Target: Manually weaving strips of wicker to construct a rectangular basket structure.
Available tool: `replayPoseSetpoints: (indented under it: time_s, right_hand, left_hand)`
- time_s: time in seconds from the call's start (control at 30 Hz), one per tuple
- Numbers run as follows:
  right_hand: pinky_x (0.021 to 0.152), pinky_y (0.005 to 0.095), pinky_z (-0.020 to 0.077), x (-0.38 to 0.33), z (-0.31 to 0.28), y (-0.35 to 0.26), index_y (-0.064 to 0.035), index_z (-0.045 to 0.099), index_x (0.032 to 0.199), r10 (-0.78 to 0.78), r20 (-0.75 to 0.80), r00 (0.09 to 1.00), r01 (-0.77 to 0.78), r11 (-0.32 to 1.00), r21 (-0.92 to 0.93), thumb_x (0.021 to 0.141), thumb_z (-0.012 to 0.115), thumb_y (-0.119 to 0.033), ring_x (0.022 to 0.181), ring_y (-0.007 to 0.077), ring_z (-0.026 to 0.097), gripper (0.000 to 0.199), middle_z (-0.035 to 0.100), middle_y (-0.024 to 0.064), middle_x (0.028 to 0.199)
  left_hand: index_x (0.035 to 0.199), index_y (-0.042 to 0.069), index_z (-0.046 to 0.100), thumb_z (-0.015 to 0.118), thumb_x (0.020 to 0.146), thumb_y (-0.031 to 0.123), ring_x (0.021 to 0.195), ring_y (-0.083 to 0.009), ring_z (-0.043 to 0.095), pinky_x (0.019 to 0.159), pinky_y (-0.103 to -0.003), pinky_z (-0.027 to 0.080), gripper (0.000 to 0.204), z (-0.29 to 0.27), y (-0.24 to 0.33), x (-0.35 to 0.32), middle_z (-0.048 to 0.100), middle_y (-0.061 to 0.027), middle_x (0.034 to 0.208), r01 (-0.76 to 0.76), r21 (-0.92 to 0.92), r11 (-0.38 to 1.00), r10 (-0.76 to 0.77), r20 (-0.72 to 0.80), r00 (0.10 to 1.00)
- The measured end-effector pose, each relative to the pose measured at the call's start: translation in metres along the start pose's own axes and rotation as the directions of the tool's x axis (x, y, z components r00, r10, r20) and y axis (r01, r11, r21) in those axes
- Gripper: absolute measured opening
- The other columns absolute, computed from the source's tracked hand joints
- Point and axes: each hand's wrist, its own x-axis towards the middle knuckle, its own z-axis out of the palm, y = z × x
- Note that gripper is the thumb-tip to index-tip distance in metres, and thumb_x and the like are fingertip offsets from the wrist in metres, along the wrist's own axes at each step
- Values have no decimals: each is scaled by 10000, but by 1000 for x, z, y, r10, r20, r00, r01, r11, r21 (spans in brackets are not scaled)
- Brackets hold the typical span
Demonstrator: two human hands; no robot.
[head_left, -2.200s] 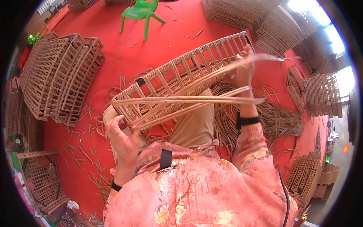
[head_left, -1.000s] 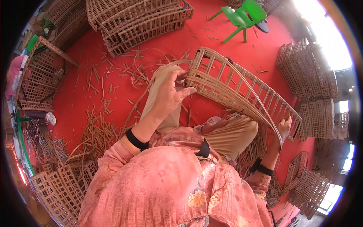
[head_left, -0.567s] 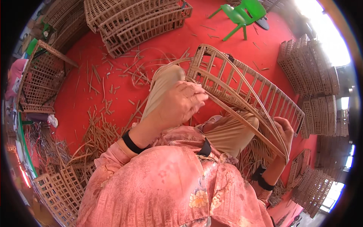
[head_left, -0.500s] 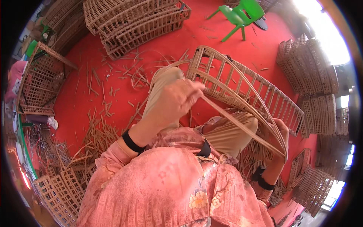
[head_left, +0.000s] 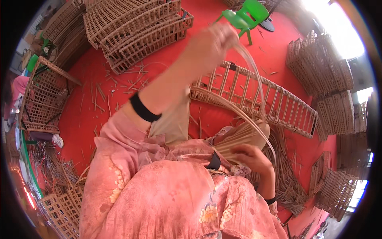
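My left hand (head_left: 223, 38) is raised far out over the frame and blurred by motion, its fingers closed on a pale, flat weaving strip (head_left: 254, 65). From there the strip curves down over the woven frame. The long ladder-like wicker frame (head_left: 274, 101) lies slanting across my knees, its left end hidden in part by my left forearm. Another length of strip (head_left: 238, 109) arcs from the frame's left end toward my right side. My right hand (head_left: 256, 159) is low by my right thigh, its fingers loosely apart and apparently empty, near that strip's lower end.
Stacked wicker panels (head_left: 135, 32) stand at the far left, with more stacks (head_left: 320, 65) along the right. A green plastic chair (head_left: 248, 18) is at the back. Cut scraps litter the red floor (head_left: 85, 115). A bundle of strips (head_left: 288, 179) lies beside my right leg.
My left hand has swung up and away, drawing the strip over the frame. My right hand has let go of the strip loop and moved in toward my lap.
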Motion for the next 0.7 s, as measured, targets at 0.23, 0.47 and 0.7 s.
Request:
replayPoseSetpoints:
  time_s: [0.23,0.47,0.7]
  right_hand:
    - [839,287,530,11,-8,-128,62,642,1185,-512,253,821,304,766,567,934,647,-29,952,171,652,267,670,127,1132]
    - [1023,359,461,50,44,-186,14,371,1482,-560,-421,714,698,520,492,888,700,-32,1225,202,513,681,451,143,1451]
    - [1043,434,453,77,28,-183,-42,477,1419,-508,-560,655,695,115,709,997,580,-298,1294,315,514,504,521,174,1402]
  left_hand:
    - [1100,-25,596,424,1029,35,798,-133,542,755,-276,451,195,-73,56,24,581,-57,828,-58,-128,990,56,-22,998]
    - [1161,54,592,608,889,51,755,-250,651,701,-341,507,273,-62,36,-1,681,-95,893,-341,563,753,445,-52,894]
    - [1075,75,595,622,799,-4,813,-272,688,758,-383,503,289,-77,33,-36,706,-85,869,-339,612,714,277,198,940]
